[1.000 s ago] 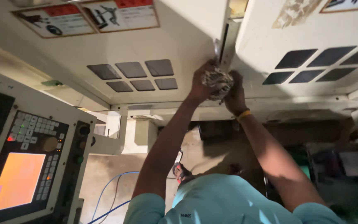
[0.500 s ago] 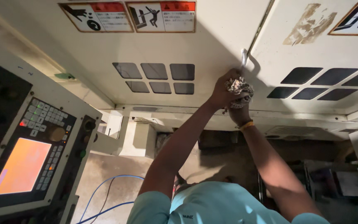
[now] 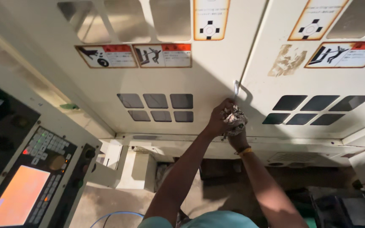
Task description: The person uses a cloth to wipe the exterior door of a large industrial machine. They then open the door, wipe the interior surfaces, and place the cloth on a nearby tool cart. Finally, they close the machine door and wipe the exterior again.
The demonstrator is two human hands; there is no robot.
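At the far left, the control panel [image 3: 30, 177] with its glowing orange screen [image 3: 15, 200] and grey keypad sits lower in view than it did a second ago, so the head has tilted up along the machine.

On the left door [image 3: 157, 80] of the cream machine, the two red-and-white warning labels [image 3: 136, 55] and the block of six dark window squares [image 3: 157, 107] now lie near the middle of the picture; half a second ago the labels were cut by the top edge.

The left hand [image 3: 218, 120] is closed around a wad of grey, dirty rag [image 3: 233, 118], pressing it against the panel at the door's right edge, just below the small metal handle [image 3: 236, 87] on the seam between the two doors. A second ago both hands held the rag up at that vertical strip; now they are lower, under the handle's foot, which suggests the wiping is travelling down the seam.

The right hand [image 3: 238, 137], with an orange band at the wrist [image 3: 245, 150], cups the same wad from beneath, fingers clenched on it. Both grips are firm, and the rag touches the door surface.

Further right, the right door [image 3: 317, 84] carries a torn label patch [image 3: 288, 61], more warning labels and its own six dark squares [image 3: 317, 109], none of them touched by the rag.
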